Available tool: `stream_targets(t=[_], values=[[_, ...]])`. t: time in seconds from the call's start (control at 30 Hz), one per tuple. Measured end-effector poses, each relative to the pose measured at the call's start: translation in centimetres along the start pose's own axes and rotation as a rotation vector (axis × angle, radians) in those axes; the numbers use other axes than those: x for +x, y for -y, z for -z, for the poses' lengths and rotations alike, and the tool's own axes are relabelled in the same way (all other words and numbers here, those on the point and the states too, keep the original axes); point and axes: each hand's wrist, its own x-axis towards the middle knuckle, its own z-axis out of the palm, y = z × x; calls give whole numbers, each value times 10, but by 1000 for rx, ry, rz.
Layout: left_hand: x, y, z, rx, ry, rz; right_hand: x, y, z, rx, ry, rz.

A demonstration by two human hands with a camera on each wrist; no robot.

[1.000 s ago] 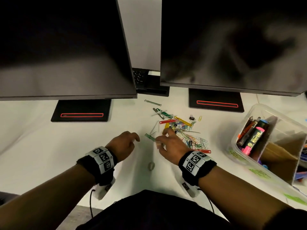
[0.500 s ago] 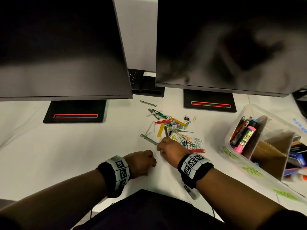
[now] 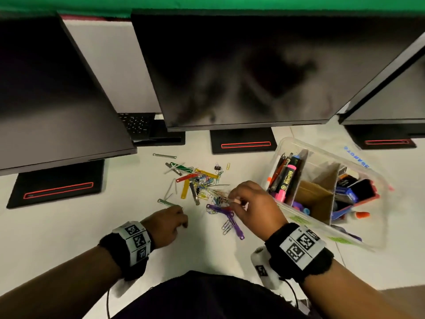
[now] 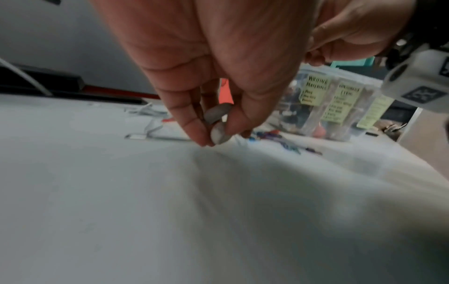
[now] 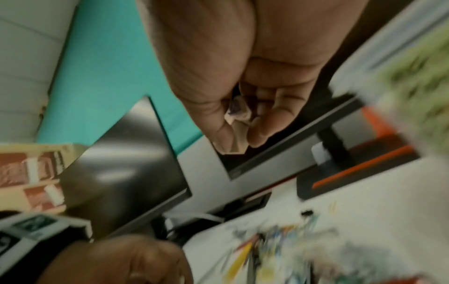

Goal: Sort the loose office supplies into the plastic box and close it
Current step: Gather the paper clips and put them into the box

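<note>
My left hand hung low over the white desk top, its fingertips curled together and pinching a small round grey disc-like piece; what that piece was, I could not tell. Just beyond those fingertips lay a long silver metal fastener strip, flat on the desk.

My right hand was raised a little above the near edge of the scattered heap of coloured paper clips and plastic fastener strips. Its fingers were bent in against the thumb around a small crumpled pale scrap with a purple mark. The wrist picture was blurred, so I could not say what the scrap was. Below that hand lay the purple plastic fastener strips, with a couple of silver wire clips just beside them.

The clear plastic box stood open on the desk to the right of the heap, close beside my right hand. Brown cardboard dividers split it into compartments. The left compartment held pens and highlighters, a pink highlighter among them; the right one held dark and blue items that I could not make out. Pale green labels were stuck on its side wall.

Behind the heap stood black monitors on flat black bases with red stripes.
</note>
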Motion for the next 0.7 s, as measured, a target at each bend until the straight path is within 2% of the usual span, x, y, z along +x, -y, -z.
stream_targets(t=[0.17,0.23,0.3,0.4,0.57,0.7], values=[[36,-43,39,-71,-106,-57,-30,-43,69,-70,-363,-163],[49,-68,53,-92,-152,-91,-40,-62,82,-102,-426,-274],[59,-95,63,-125,-191,-140,-51,-80,87,-126,-381,-344],[71,-134,69,-145,-219,-221,-63,-95,87,-148,-296,-311],[93,-188,67,-132,-181,-358,-80,-112,88,-136,-394,-299],[114,-222,62,-92,-136,-422,-86,-117,88,-155,-373,-270]])
